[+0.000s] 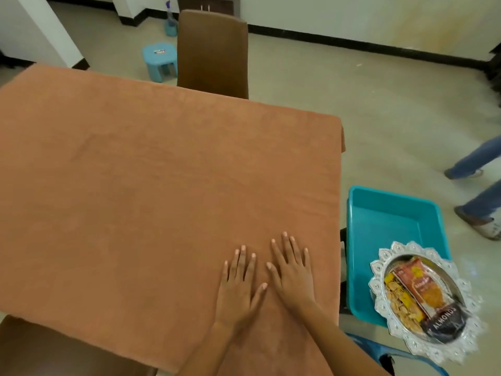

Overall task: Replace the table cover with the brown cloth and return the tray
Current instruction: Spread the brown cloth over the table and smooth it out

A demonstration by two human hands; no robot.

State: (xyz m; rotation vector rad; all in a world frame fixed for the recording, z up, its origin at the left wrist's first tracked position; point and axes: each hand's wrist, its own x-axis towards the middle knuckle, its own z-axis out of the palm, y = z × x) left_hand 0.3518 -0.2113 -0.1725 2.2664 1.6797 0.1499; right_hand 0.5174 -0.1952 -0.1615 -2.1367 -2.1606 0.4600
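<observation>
The brown cloth [141, 175] lies spread flat over the table, covering the top w/ its right edge draped over the side. Both hands rest palm-down on it near the front right corner. The left hand [240, 286] has fingers straight & slightly spread, thumb angled out to the right. The right hand [292, 272] lies just beside it, fingers also straight & fanned; left thumb tip nearly touches the right hand's base. Neither hand holds anything.

The silver tray [423, 299], w/ a scalloped rim, sits off the table to the right, perched on the near corner of a teal plastic bin [385, 221]. It carries snack packets [417, 297], one marked ALMONDS.

A brown chair [212, 52] stands at the table's far side; another chair back [54, 348] shows at bottom left. A small blue stool [160, 61] is on the floor beyond. Another person's legs [477, 183] in jeans appear at the right edge.
</observation>
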